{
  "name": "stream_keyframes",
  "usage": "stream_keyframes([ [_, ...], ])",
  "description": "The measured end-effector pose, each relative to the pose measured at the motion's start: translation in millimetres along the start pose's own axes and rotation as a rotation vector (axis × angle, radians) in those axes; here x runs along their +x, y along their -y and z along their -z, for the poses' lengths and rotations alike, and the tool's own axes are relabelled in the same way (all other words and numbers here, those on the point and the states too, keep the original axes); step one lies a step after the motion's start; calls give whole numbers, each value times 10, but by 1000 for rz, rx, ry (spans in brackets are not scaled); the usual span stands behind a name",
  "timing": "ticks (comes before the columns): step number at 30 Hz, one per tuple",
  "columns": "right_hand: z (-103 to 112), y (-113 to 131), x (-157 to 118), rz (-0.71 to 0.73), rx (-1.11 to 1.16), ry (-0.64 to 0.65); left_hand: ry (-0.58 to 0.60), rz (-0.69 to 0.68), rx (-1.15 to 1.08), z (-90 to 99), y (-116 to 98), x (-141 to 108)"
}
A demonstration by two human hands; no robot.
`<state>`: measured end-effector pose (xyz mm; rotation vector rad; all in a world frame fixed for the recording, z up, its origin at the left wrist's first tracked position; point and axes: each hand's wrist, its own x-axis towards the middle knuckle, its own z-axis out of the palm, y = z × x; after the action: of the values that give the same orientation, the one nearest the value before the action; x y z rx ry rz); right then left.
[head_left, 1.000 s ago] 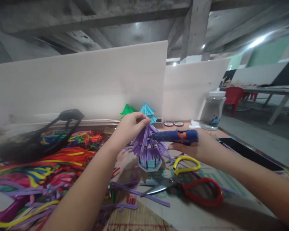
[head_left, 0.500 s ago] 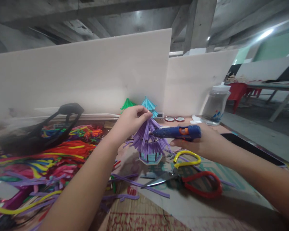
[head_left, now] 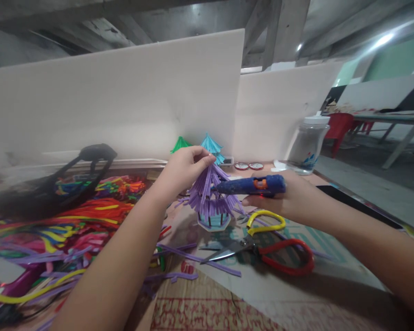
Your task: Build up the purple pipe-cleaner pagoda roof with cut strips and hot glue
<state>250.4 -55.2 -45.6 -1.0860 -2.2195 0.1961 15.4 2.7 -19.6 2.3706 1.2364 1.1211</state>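
A small purple pavilion (head_left: 215,206) of fuzzy strips, with a tiered roof and a pale blue base, stands upright in the middle of the table. My left hand (head_left: 189,166) pinches the tip of its roof between thumb and fingers. From the right, my right hand (head_left: 286,195) grips a blue glue gun (head_left: 250,185) with an orange part. The gun's nozzle points left and meets the purple strips of the upper roof; whether it touches them is hard to tell. Just below lie open scissors (head_left: 250,243) with one yellow and one red handle.
Colourful fuzzy strips (head_left: 100,211) and a black strap-like item (head_left: 96,154) cover the left side. Green (head_left: 181,144) and light blue (head_left: 212,143) roofed models stand behind. A clear bottle (head_left: 307,145), two round tins (head_left: 248,166) and a dark flat item (head_left: 355,204) are farther right.
The view has shifted slightly, so everything sits a little higher and farther left. Both hands keep their holds, and the glue gun's nozzle remains at the purple roof.
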Motion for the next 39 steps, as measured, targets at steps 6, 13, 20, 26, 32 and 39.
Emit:
stream_keyframes([
  [6, 54, 46, -14, 5, -3, 10, -13, 10, -7, 1, 9, 4],
  [13, 58, 60, -25, -62, -30, 9, -17, -3, 20, 5, 10, 11],
  [20, 77, 85, -19, -83, -31, 14, -11, 5, -1, 5, -1, -4],
  [26, 71, 67, -17, -72, -54, 21, -18, -3, 17, 3, 0, 1],
  [32, 40, 48, -24, -86, -57, 3, -6, -3, 3, 9, 8, -6],
  [39, 38, 60, -11, -87, -72, -8, -16, -12, 5, 3, 10, 1],
])
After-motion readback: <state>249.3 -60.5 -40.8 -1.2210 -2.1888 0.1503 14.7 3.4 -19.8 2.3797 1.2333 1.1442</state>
